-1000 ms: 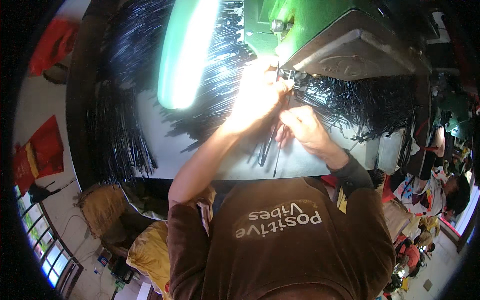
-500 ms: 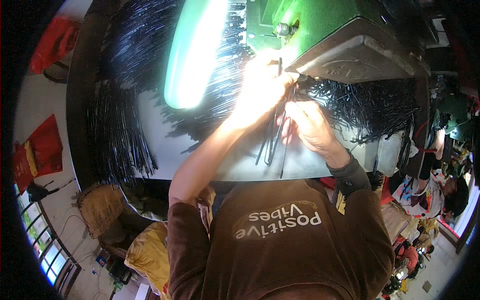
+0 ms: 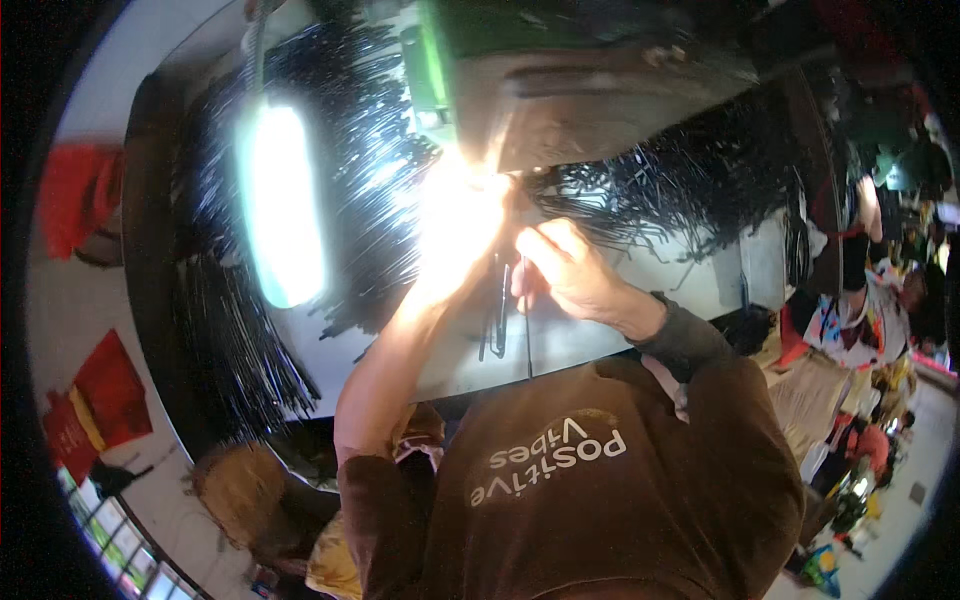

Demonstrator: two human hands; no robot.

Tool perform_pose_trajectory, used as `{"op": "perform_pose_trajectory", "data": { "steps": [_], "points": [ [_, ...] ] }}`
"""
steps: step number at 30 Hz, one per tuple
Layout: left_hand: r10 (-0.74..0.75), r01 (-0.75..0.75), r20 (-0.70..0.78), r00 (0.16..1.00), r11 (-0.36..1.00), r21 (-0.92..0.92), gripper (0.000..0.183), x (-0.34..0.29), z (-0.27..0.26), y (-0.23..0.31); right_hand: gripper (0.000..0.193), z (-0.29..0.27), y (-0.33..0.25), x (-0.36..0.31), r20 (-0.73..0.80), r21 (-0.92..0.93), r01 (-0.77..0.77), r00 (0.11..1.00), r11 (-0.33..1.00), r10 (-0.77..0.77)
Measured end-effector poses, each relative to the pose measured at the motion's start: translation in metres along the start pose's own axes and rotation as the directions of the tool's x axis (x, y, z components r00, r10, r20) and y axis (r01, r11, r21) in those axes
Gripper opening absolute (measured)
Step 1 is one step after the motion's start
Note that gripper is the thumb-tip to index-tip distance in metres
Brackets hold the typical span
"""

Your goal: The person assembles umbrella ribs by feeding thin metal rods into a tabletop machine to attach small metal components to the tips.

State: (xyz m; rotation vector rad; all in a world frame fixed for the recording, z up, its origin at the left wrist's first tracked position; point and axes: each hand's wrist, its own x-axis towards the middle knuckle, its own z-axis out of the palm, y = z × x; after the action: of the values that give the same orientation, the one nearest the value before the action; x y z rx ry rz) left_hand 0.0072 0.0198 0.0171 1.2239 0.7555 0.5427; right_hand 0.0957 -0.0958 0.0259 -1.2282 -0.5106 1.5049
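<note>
Bright lamp light washes out my left hand (image 3: 470,215), at the edge of the machine. Its fingers look closed on several thin black rods (image 3: 500,320), whose lower ends hang below it over the pale tabletop. Just to its right, my right hand (image 3: 565,265) is closed, with thumb and fingers pinching one thin black rod (image 3: 529,340) that points down toward my shirt. The upper ends of the rods are hidden by my fingers and the glare.
A green and dark metal machine (image 3: 610,95) stands close beyond my hands. Left is a lit lamp (image 3: 288,205). Black rods lie in heaps at left (image 3: 235,330) and right (image 3: 690,185) on the pale tabletop (image 3: 440,370). A person (image 3: 860,310) is at far right.
The view has shifted, so the lamp appears farther left and lower, and the machine farther left. Both hands remain close together with the rods; my right hand still pinches one rod.
</note>
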Motion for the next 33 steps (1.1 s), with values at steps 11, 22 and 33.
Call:
{"op": "perform_pose_trajectory", "data": {
  "steps": [11,22,33],
  "points": [
    [0.215,-0.172,-0.184,0.959,0.959,0.224,0.019,-0.044,-0.079,0.027,0.012,-0.028,-0.005,-0.024,0.082,-0.855,0.354,0.814,0.38,-0.574],
    [0.422,-0.139,-0.046,0.905,0.397,0.907,0.019,-0.123,-0.079,0.002,0.004,-0.061,-0.01,-0.02,0.297,-0.953,0.226,0.836,-0.203,-0.461],
    [0.526,-0.334,0.237,0.817,0.095,0.938,0.022,-0.076,0.009,-0.046,0.007,-0.056,-0.004,-0.018,0.235,-0.972,0.21,0.814,-0.107,-0.532]
  ]
}}
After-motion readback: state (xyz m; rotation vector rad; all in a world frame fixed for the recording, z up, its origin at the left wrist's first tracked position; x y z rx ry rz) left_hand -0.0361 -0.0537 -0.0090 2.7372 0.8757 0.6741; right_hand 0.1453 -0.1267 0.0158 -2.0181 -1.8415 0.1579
